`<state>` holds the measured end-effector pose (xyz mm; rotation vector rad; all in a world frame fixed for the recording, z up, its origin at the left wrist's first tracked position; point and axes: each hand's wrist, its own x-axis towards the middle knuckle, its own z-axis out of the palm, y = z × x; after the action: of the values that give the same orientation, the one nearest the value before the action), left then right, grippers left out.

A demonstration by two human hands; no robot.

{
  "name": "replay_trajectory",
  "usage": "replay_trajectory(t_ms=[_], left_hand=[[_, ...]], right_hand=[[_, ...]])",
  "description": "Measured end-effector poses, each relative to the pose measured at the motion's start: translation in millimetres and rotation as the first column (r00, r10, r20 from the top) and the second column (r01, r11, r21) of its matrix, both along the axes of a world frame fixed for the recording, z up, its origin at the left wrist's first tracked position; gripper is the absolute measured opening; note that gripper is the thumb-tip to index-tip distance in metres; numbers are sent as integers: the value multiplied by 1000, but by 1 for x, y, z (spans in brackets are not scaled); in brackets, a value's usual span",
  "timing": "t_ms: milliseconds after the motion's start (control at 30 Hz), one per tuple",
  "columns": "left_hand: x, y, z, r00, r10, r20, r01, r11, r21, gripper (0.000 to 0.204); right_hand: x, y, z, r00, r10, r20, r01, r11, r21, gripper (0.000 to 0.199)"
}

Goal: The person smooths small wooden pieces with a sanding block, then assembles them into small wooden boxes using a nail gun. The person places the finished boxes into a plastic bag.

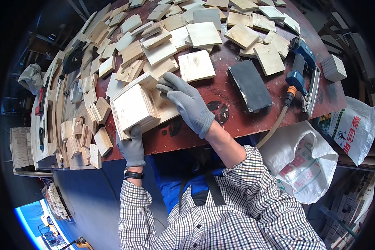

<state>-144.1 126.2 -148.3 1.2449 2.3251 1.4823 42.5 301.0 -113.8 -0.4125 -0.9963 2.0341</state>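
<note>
A light wooden box-like piece (135, 109), made of boards joined at right angles, is tilted at the table's near edge. From below, my left hand (131, 146), in a grey glove, grips its lower edge; part of the thumb shows and the other fingers are hidden behind the wood. My right hand (186, 102), also gloved, reaches over its right side. Its fingers are stretched out and slightly apart, with the tips against the boards near the inner corner. A square wooden board (196, 66) lies just beyond the right hand.
Many loose boards (204, 34) cover the far side of the red table (212, 89). A dark rectangular block (250, 86) and a blue air nailer (300, 68) with a hose lie to the right. Small wood offcuts (81, 137) are piled at left. A white sack (308, 166) hangs below the right edge.
</note>
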Motion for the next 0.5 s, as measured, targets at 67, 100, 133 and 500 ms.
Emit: replay_trajectory(t_ms=[67,100,133,500], left_hand=[[-1,-1,5,999,16,-33,-17,1000,-13,67],[4,0,10,1000,13,4,-13,999,-30,70],[4,2,10,1000,8,-14,-8,1000,-12,71],[8,17,14,997,-23,-74,30,996,88,64]], right_hand=[[-5,-5,8,990,8,139,-27,990,140,62],[-8,-8,13,969,5,247,-71,963,260,65],[-8,-11,19,937,-18,348,-120,921,372,67],[-17,25,58,605,-577,549,-656,30,754,75]])
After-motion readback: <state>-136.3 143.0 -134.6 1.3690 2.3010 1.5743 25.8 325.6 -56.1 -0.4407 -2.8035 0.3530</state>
